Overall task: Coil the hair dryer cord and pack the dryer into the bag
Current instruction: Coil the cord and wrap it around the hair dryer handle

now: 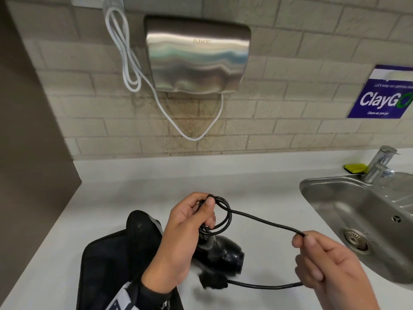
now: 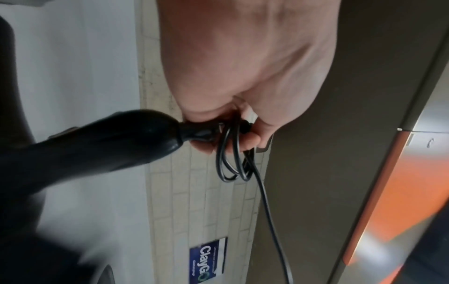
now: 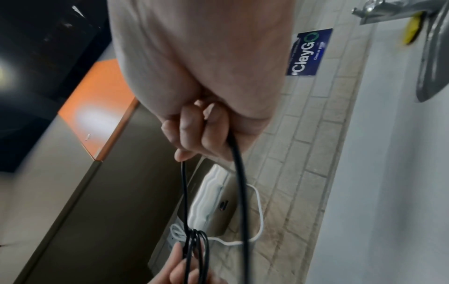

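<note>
A: Starting at the bottom of the head view. What has my right hand point(image 1: 321, 262) got?

B: It pinches the black cord point(image 1: 263, 221) at a bend, thumb against curled fingers. One run goes up-left to the coil, the other back left to the plug point(image 1: 213, 281), which looks blurred and just off the desk point(image 1: 257, 186). I judge the bend is held out so the slack stays taut for the next loop.

A: And the left hand point(image 1: 185, 240)?

B: Centre frame, fingers and thumb curled round a few finished loops, gripped where the cord leaves the handle. The hair dryer point(image 1: 223, 251) hangs below it, so one grip keeps coil and dryer together.

A: The bag?

B: The black bag point(image 1: 116, 253) lies on the desk at lower left, partly under the left forearm, close for packing. Dryer not yet in it.

A: Further back?

B: Sink point(image 1: 335, 198) at right; wall hand dryer point(image 1: 196, 54) at upper centre with its white cable.
</note>
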